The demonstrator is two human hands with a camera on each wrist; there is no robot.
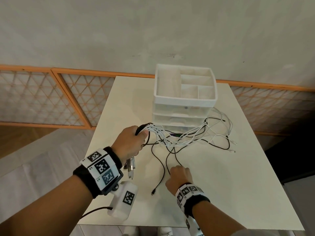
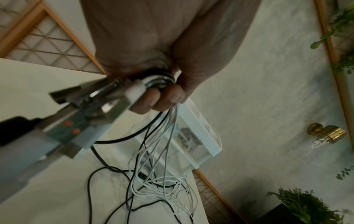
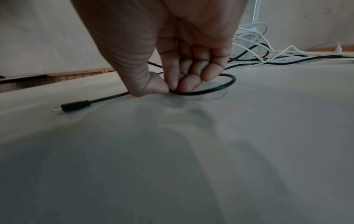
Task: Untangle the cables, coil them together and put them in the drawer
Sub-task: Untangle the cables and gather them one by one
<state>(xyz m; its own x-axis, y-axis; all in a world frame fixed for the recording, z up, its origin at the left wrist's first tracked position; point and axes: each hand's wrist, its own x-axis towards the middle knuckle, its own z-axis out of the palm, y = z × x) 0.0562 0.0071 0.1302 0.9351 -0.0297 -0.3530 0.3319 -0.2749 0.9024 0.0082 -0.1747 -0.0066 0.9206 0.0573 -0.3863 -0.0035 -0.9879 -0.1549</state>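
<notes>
Left hand (image 1: 131, 142) fist clenched round the cable bundle (image 1: 153, 129), raised in front of the drawer unit (image 1: 185, 99) so strands hang free. Right hand (image 1: 179, 175) pinches a black cable (image 3: 201, 91) on the table (image 1: 221, 184), likely to pull it clear. Tangle sits at the unit's base, drawers closed.

The head view is evenly and softly lit, and straight edges are bowed toward the frame borders. Both wrist views are dimmer and grainier. Beside the fingers (image 2: 168, 97) of the left hand, the plugs (image 2: 91, 106) are smeared by blur. Below the right hand's fingers (image 3: 189, 81), soft shadows are cast on the surface (image 3: 268, 136).
</notes>
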